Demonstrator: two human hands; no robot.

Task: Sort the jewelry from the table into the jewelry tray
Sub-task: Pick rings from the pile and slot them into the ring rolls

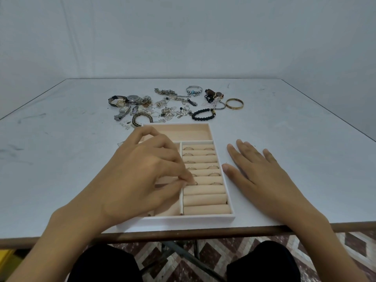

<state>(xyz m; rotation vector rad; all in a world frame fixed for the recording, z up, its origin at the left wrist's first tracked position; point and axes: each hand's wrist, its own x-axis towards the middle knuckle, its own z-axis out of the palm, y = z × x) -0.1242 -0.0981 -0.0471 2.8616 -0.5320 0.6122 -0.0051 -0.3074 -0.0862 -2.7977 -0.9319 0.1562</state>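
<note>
The left hand (142,176) reaches across the jewelry tray (183,219), its grip pinched together on a small ring (195,183) at the left end of the ring rolls (205,197); the ring sits right at the fingertips, pressed into a slot between two rolls, whose long axes run left to right across the tray; the right hand (262,180) lies flat and spread on the tabletop (61,139) just beside the tray's right wall, holding nothing. I count about ten rolls and roughly ten rings seated, though some are too faint to be sure of; the unsorted pile (168,106) lies beyond the tray's far edge, nearer neither hand: three watches at least, one gold bangle (234,103), one black bead bracelet (203,115), chains I cannot count.
</note>
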